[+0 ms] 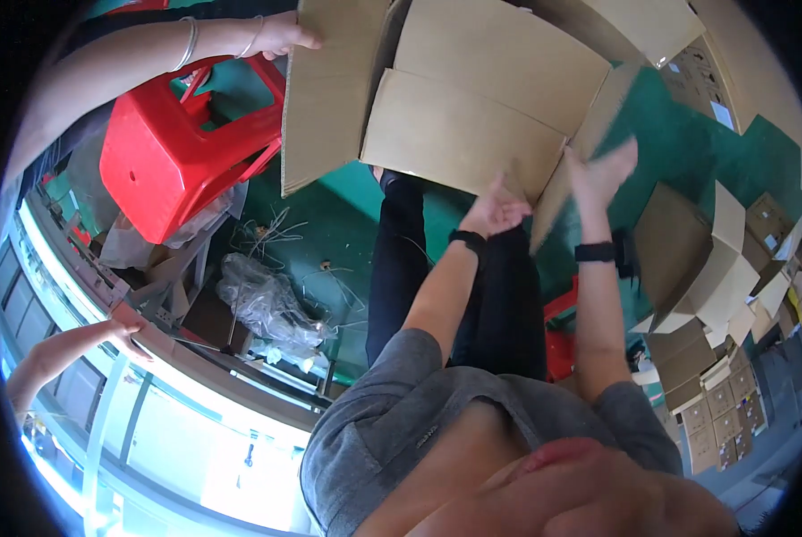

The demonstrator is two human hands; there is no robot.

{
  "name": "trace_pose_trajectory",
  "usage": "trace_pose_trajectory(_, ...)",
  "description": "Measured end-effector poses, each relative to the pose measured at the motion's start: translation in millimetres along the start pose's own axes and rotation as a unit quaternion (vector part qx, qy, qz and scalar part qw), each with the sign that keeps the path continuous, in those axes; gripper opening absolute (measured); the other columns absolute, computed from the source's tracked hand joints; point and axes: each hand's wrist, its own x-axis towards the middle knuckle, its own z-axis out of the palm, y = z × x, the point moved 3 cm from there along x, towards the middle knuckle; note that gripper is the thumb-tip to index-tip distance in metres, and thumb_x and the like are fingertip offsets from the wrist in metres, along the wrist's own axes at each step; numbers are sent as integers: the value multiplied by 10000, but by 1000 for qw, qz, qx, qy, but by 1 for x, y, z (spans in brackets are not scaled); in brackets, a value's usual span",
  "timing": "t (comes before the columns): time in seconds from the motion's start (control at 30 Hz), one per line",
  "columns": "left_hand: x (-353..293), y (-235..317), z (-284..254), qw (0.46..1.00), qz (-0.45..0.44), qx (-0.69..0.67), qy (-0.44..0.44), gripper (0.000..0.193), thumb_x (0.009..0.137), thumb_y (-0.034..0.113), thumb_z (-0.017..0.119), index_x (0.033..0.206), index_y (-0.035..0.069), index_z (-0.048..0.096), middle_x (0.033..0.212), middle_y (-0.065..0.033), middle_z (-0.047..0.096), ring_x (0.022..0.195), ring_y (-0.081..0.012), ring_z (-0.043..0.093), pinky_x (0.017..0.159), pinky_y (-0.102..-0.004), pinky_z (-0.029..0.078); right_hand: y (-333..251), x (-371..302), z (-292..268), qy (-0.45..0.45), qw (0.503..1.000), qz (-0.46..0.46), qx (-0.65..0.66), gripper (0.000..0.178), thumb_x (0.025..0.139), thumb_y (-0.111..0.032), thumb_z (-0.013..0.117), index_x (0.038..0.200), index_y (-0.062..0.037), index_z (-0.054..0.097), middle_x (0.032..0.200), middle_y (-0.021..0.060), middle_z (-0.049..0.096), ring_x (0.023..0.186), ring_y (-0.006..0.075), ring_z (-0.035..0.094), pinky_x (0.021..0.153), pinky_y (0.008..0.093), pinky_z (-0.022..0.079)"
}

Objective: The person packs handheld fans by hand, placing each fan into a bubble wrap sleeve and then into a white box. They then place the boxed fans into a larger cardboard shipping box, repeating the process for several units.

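A large open cardboard box [468, 125] is in front of my legs, its flaps folded out. Below its near edge is my left hand [499, 211], palm partly turned up, fingers apart and holding nothing. My right hand [603, 175] is stretched out beside the box's right flap [589, 134], its thumb close to or touching the cardboard; whether it presses there I cannot tell. Both my wrists carry black bands. Another person's hand [286, 36], its arm with two bangles, is at the upper edge of the left flap [329, 98].
A red plastic stool [164, 148] lies tipped at the left, near crumpled clear plastic [275, 309] and loose strapping on the green floor. Another hand [128, 338] rests on a bench edge [186, 358] at lower left. Opened cartons [718, 259] and stacked boxes [723, 412] stand at the right.
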Motion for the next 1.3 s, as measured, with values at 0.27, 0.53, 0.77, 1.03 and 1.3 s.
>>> trace_pose_trajectory(0.27,49,-87,17,998,-32,51,-19,419,827,439,566,1034,75,550,835,-91,605,714,-207,589,703,-307,472,59,20,0,-394,881,138,221,244,829,-180,485,748,35,564,527,93,540,361,149,488,326,256,369)
trace_pose_trajectory(0.53,-29,-82,24,970,140,-197,-22,372,927,261,409,1217,31,440,1204,-143,508,1107,-277,480,961,-418,380,72,-15,-43,-475,825,150,267,184,819,-159,530,867,17,556,625,77,571,439,130,517,352,224,337)
trace_pose_trajectory(0.77,-246,-102,38,972,200,-117,31,353,922,214,424,1215,18,427,1186,-147,520,1081,-277,507,948,-418,398,-24,-68,-191,-553,718,145,397,175,821,-171,551,909,-20,551,696,72,580,465,144,516,386,210,331)
trace_pose_trajectory(1.03,-532,-162,61,964,248,-77,-62,295,899,129,459,1151,-24,466,1084,-153,564,970,-237,562,888,-338,451,-200,-135,-414,-558,758,162,295,112,831,-199,558,840,-97,512,530,-21,446,385,64,373,378,201,294)
trace_pose_trajectory(1.3,-724,-140,-12,768,594,-27,-239,214,914,144,437,1029,-32,476,806,-108,605,621,-148,605,580,-227,520,-366,-233,-504,-753,494,-220,375,249,898,-165,409,893,38,554,766,115,595,374,72,339,345,205,243)
